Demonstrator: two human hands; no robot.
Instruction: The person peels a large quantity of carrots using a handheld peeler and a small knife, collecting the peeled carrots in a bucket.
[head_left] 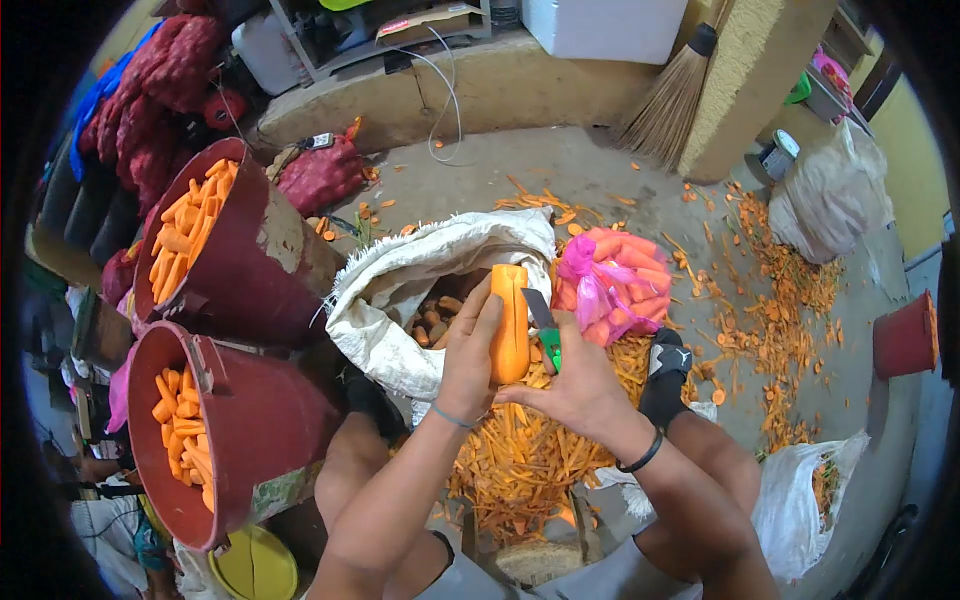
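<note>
My left hand (466,350) is closed around a thick, peeled carrot (509,345), held upright with a dark lengthwise groove down its face. In my right hand (588,388) is a green-handled knife (549,338); its broad dark blade points up and lies close to the carrot's right side. The right thumb reaches under the carrot's lower end. Just beyond my left hand, a white woven sack (372,330) gapes, with brownish unpeeled carrots (432,322) inside. Beneath both hands spreads a heap of orange peelings (520,455).
Two red buckets (265,425) (255,235) of peeled carrots stand at left. A pink plastic bag (625,282) of carrots sits right of the sack. Scraps (775,320) litter the floor at right. A broom (672,100) leans on a pillar; a small red bucket (903,338) stands far right.
</note>
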